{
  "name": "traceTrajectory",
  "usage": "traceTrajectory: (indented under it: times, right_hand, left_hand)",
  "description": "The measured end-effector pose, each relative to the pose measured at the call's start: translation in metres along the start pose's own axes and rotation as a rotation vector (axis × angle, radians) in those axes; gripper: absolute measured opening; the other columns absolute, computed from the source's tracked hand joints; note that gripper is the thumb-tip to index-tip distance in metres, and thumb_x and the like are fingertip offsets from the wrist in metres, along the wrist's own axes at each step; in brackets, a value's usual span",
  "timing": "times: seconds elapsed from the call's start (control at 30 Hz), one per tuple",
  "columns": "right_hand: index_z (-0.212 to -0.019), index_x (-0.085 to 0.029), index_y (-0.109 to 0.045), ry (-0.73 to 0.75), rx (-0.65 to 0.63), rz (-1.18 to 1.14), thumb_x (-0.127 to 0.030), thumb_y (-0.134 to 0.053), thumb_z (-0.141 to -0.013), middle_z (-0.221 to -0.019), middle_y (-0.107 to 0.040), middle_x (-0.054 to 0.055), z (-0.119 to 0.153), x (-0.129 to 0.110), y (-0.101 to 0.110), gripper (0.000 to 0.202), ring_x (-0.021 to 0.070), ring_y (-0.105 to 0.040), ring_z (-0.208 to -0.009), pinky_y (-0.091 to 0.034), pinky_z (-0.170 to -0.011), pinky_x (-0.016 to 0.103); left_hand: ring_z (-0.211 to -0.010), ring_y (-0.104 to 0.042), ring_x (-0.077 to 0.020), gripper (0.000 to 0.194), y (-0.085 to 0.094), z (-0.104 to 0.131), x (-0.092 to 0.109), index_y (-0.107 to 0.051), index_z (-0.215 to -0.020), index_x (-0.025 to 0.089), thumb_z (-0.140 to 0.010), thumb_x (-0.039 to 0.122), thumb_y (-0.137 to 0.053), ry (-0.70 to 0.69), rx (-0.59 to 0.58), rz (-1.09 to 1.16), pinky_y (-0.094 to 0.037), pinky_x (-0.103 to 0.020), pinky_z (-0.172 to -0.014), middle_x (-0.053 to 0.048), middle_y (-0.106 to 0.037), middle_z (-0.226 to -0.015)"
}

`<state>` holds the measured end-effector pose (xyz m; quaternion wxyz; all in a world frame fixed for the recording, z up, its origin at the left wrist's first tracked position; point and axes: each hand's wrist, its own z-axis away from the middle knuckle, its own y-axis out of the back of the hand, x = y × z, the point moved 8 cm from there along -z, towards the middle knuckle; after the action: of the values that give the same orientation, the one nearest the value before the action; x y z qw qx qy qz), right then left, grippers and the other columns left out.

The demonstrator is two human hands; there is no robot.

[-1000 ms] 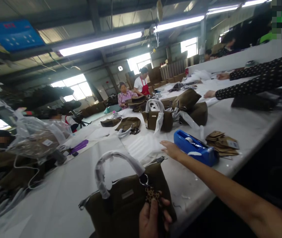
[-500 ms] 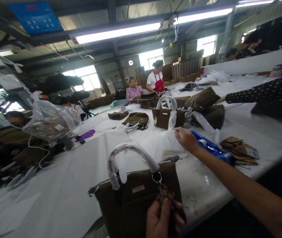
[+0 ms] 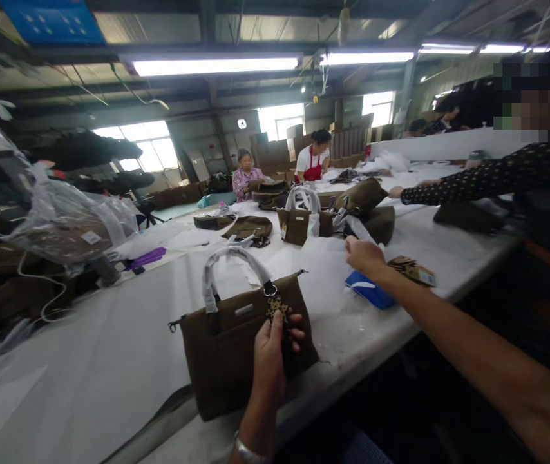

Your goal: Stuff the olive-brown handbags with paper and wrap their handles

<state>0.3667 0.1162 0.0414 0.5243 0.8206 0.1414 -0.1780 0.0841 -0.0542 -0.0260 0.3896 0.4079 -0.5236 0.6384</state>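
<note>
An olive-brown handbag (image 3: 227,361) with wrapped handles stands upright near the table's front edge. My left hand (image 3: 275,338) pinches a leopard-patterned charm (image 3: 276,308) that hangs from a ring at the bag's handle. Farther out, my right hand (image 3: 364,256) has its fingers pressed together at the edge of thin white sheets (image 3: 321,274); the fingertips seem to hold a sheet. Beneath my right forearm lies a blue object (image 3: 369,290), partly covered, with brown paper tags (image 3: 413,270) to its right.
More olive bags (image 3: 304,225) stand and lie across the white table (image 3: 125,335). On the right, a person's dotted sleeve (image 3: 458,177) reaches over it. Two people work at the far side. A plastic-wrapped bundle (image 3: 82,235) and purple strips (image 3: 147,258) are at left.
The view has shifted and turned to the right. The handbag shows more fully, with my left hand still at its charm. My right forearm now covers more of the blue object.
</note>
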Motion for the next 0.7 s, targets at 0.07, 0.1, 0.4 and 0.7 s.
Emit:
traceTrajectory:
  times: [0.07, 0.1, 0.4, 0.7]
  right_hand:
    - [-0.092, -0.012, -0.074, -0.039, 0.042, -0.016, -0.019, -0.060, -0.085, -0.081, -0.073, 0.017, -0.010, 0.000, 0.008, 0.018, 0.0310, -0.070, -0.086, -0.047, -0.077, 0.036]
    - [-0.094, -0.012, -0.074, -0.051, 0.070, -0.036, -0.020, -0.060, -0.085, -0.082, -0.073, 0.018, -0.015, 0.000, 0.015, 0.019, 0.0322, -0.070, -0.089, -0.047, -0.080, 0.038]
    - [-0.121, -0.015, -0.062, -0.153, 0.290, -0.474, -0.053, -0.045, -0.098, -0.107, -0.073, 0.015, 0.021, 0.020, 0.102, 0.047, 0.0190, -0.068, -0.073, -0.053, -0.060, 0.028]
    - [-0.110, -0.022, -0.060, -0.403, -0.202, -0.799, -0.069, -0.072, -0.077, -0.099, -0.079, 0.011, 0.231, 0.037, -0.005, 0.059, 0.0321, -0.074, -0.093, -0.059, -0.082, 0.041]
  left_hand:
    - [-0.051, -0.055, -0.0070, 0.059, 0.000, 0.000, 0.000, -0.067, -0.110, 0.008, -0.085, 0.061, -0.069, 0.007, -0.013, -0.007, -0.042, -0.017, -0.046, -0.012, -0.076, -0.087]
    - [-0.050, -0.054, -0.0071, 0.059, 0.000, 0.000, 0.000, -0.068, -0.110, 0.008, -0.085, 0.061, -0.069, 0.014, -0.027, -0.012, -0.042, -0.017, -0.046, -0.012, -0.076, -0.085]
    - [-0.055, -0.061, -0.0083, 0.053, 0.000, 0.008, -0.004, -0.070, -0.106, 0.008, -0.085, 0.057, -0.072, 0.014, -0.062, 0.049, -0.045, -0.018, -0.048, -0.015, -0.077, -0.096]
    - [-0.047, -0.060, -0.0084, 0.055, -0.003, 0.010, -0.006, -0.070, -0.100, 0.011, -0.085, 0.064, -0.067, -0.009, 0.015, -0.057, -0.039, -0.018, -0.039, -0.017, -0.078, -0.104]
